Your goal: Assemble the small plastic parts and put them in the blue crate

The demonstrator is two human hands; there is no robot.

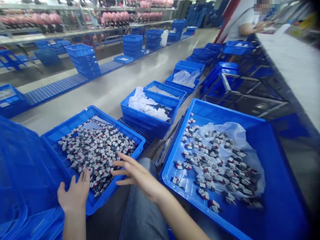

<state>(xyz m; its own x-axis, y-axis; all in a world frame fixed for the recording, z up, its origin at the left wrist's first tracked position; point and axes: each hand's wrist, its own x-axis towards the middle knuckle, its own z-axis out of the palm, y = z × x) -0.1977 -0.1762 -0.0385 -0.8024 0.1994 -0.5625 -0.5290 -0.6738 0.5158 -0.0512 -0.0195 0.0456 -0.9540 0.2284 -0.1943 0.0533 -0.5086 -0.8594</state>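
My left hand [75, 193] is open, palm down with fingers spread, at the near edge of a blue plastic crate [92, 210]. Over the right side of the same crate reaches my right hand [133, 171], also open, its fingers apart and holding nothing. Many small white, dark grey and red parts [97, 150] cover the crate's bottom; their exact kind is too small to make out. To the right, a second large blue crate [277, 173] has similar small parts [225, 166] lying partly on a clear plastic bag [233, 130].
Stacked blue crates [22, 166] rise at my left. Ahead stands a blue bin [145, 123] with white cloth-like material [145, 103]. A metal frame [252, 91] and a long white-topped table [295, 63] are at right, where a person [245, 25] works. Crate stacks [83, 61] line the floor.
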